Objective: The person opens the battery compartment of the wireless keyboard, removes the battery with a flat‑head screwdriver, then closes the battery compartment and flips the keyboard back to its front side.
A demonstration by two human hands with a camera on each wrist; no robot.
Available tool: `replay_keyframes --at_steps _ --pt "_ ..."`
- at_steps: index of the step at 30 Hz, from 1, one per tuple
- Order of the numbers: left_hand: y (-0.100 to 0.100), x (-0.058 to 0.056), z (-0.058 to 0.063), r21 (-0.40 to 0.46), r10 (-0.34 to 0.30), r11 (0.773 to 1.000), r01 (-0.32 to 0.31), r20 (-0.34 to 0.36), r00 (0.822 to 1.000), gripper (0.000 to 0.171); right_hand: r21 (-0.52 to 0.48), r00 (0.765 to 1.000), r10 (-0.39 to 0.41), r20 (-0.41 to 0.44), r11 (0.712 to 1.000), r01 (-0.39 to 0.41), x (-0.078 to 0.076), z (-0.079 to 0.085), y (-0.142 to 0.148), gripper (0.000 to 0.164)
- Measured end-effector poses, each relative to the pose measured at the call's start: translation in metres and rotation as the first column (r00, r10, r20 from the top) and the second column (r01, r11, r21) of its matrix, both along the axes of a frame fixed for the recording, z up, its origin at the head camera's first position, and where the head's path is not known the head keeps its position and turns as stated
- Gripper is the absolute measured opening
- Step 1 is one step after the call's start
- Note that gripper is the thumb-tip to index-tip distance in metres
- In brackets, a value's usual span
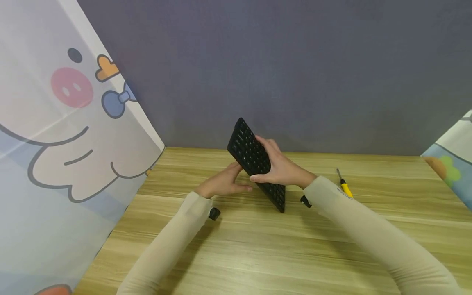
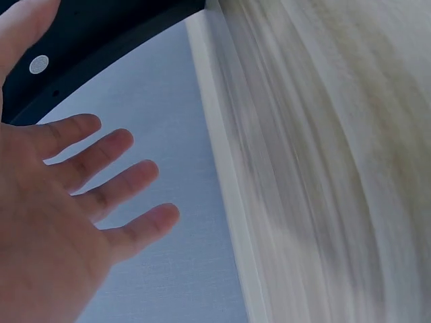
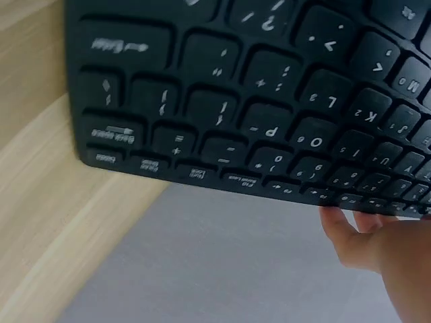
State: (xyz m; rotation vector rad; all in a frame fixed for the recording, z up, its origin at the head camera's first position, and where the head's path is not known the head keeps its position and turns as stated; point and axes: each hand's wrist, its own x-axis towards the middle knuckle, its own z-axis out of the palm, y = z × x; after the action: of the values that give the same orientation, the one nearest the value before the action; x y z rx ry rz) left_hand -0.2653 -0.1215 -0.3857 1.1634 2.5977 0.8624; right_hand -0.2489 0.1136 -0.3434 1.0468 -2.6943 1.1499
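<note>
A black keyboard is tilted up on its side above the table, its keys turned toward the right. My right hand grips it across its width, thumb on the near edge and fingers at the far edge. In the right wrist view the keyboard's printed keys appear upside down, with fingers at its edge. On the underside's side is my left hand, fingers straight and spread. The left wrist view shows the left palm beside the dark underside, which has a round pale pad; whether the thumb touches it I cannot tell.
A screwdriver with a yellow and black handle lies on the wooden table, right of the keyboard and beside the right sleeve. A grey panel rises behind the table. A cartoon-printed sheet hangs at the left.
</note>
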Motion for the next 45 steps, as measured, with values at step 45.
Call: replay_keyframes --at_steps 45 --pt "0.041 0.003 0.002 -0.042 -0.023 0.999 0.028 0.120 0.992 0.118 -0.423 0.985 0.085 -0.150 0.895 -0.142 0.030 0.009 0.021 0.115"
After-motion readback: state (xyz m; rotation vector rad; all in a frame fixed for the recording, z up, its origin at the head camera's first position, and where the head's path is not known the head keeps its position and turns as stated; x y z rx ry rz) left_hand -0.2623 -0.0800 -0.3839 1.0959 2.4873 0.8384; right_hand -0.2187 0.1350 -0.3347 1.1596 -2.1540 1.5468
